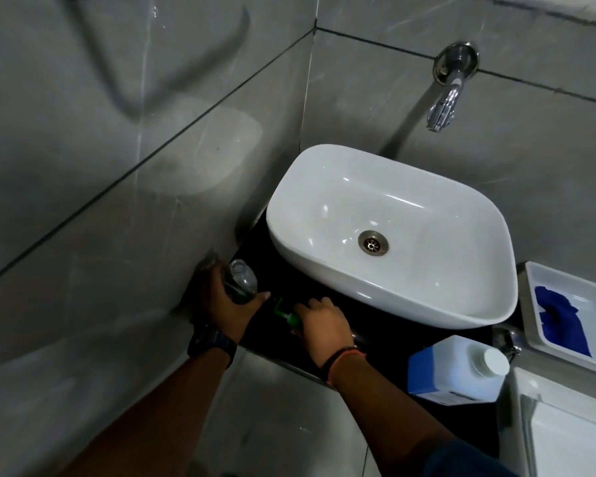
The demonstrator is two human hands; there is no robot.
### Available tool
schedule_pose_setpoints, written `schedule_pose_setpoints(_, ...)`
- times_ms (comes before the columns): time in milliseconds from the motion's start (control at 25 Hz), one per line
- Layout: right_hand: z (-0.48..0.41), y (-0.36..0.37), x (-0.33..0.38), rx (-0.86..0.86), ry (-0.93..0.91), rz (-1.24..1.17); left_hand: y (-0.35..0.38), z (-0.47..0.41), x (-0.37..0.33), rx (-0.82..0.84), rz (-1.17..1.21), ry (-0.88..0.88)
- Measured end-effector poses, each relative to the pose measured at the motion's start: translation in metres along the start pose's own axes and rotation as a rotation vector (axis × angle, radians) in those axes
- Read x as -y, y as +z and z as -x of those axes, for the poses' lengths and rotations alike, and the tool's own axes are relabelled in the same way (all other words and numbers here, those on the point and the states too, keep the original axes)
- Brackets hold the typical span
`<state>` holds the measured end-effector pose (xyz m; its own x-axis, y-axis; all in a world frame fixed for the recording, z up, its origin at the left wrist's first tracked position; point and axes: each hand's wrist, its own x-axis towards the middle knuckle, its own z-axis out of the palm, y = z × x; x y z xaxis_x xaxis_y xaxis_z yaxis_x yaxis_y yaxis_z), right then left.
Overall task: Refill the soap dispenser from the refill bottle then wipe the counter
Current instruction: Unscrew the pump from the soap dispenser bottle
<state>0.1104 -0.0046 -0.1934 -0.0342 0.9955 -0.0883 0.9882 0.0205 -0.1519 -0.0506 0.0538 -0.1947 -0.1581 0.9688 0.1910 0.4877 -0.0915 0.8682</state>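
The left hand (226, 297) grasps the open soap dispenser (243, 277) at 8 o'clock of the sink (324, 277). The right hand (320, 321) grasps the green pump (284, 313). The refill bottle (456, 368) stands capped at 4 o'clock. An unsteady dispenser could spill soap on the dark surface (375, 325).

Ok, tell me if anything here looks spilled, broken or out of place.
Nothing spilled or broken. The dispenser is open in the left hand; its green pump is off, under the right hand. The refill bottle is still capped.
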Motion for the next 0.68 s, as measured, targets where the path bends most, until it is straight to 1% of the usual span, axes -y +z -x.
schedule_pose_setpoints(120,0.001,0.004,-0.001,-0.015,0.006,-0.014,0.0,0.0,0.011,0.004,-0.036,0.018)
schedule_pose_setpoints(240,0.006,0.001,0.001,-0.083,0.014,-0.077,-0.004,0.0,0.017,0.047,-0.013,0.012)
schedule_pose_setpoints(400,0.01,-0.02,0.007,-0.222,0.027,-0.274,-0.011,0.004,0.008,0.045,0.026,0.005)
schedule_pose_setpoints(480,0.01,-0.047,0.01,-0.319,0.038,-0.345,-0.015,0.007,-0.008,0.019,0.009,0.008)
schedule_pose_setpoints(560,0.014,-0.08,0.007,-0.501,0.003,-0.388,-0.02,0.007,-0.031,-0.007,-0.027,0.031)
schedule_pose_setpoints(600,0.019,-0.099,0.001,-0.591,-0.008,-0.419,-0.021,0.006,-0.047,-0.02,-0.058,0.065)
schedule_pose_setpoints(680,0.027,-0.134,-0.015,-0.68,0.033,-0.486,-0.018,0.004,-0.078,-0.081,-0.17,0.205)
